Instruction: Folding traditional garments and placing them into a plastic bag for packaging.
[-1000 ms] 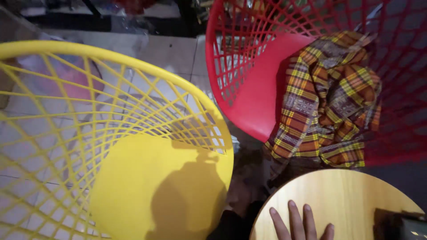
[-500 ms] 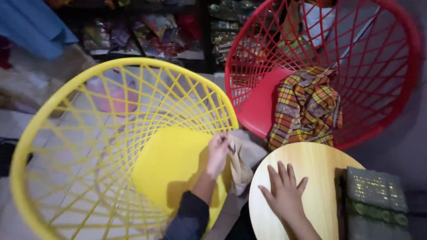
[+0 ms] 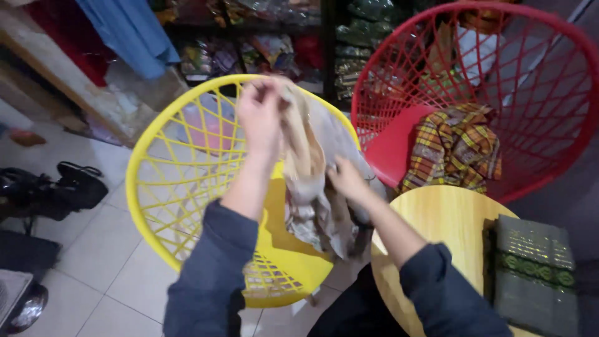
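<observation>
The left hand (image 3: 261, 115) is motion-blurred, so its fingers on the cloth (image 3: 315, 181) cannot be separated. The right hand (image 3: 347, 180) has its fingertips buried in the cloth's folds. The cloth hides part of the yellow chair (image 3: 163, 134), lower centre. The red chair (image 3: 561, 118) is cut by the top and right edges. The folded fabric (image 3: 533, 274) runs off the bottom right corner. Shelf goods along the top are too dim to identify.

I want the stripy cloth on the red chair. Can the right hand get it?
Probably not yet: the right hand is gripping the beige cloth. The plaid cloth lies uncovered on the red chair nearby.
</observation>
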